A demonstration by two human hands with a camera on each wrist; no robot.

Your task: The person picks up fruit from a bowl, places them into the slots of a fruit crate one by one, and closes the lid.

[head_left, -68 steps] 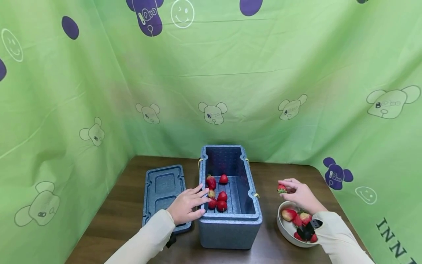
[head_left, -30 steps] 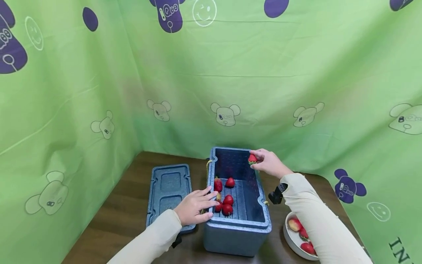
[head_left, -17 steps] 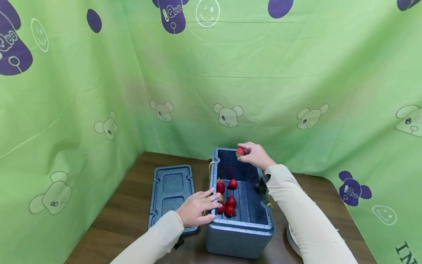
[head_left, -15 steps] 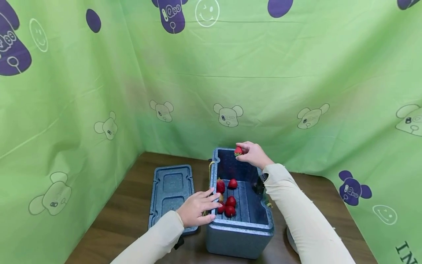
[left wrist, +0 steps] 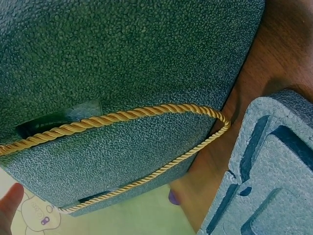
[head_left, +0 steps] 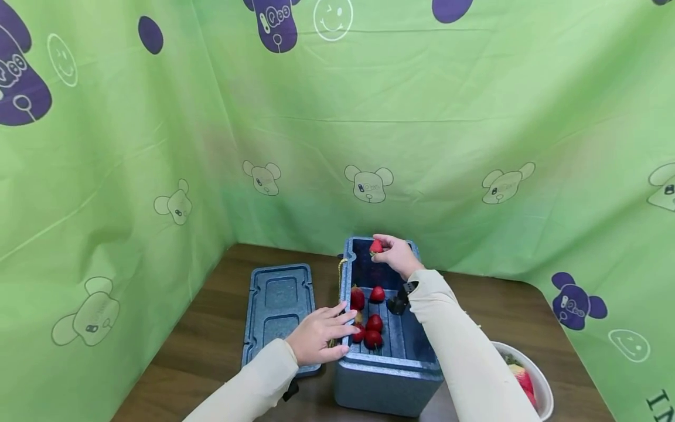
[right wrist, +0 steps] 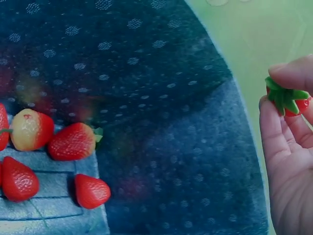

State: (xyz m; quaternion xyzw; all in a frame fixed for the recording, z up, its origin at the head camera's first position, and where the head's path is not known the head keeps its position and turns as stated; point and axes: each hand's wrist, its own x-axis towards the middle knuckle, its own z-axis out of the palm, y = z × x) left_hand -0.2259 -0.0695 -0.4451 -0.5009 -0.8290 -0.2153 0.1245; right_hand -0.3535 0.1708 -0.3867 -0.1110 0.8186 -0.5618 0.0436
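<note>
Between thumb and fingers, my right hand pinches a strawberry above the far end of a blue foam box. Its green leaves face the camera in the right wrist view, where the right hand shows at the right edge. My left hand rests with extended fingers on the box's left rim. Several strawberries lie on the box floor, mostly along the left side; one is pale yellow and red. Only a fingertip of the left hand appears in the left wrist view.
A blue foam lid lies on the wooden table left of the box. A white bowl with strawberries stands at the right, partly behind the right sleeve. A gold rope runs along the box's side. Green printed cloth hangs behind.
The right hand has carried the strawberry from over the bowl leftward to above the box's far end. Lately it has moved slightly left. The left hand stays on the rim.
</note>
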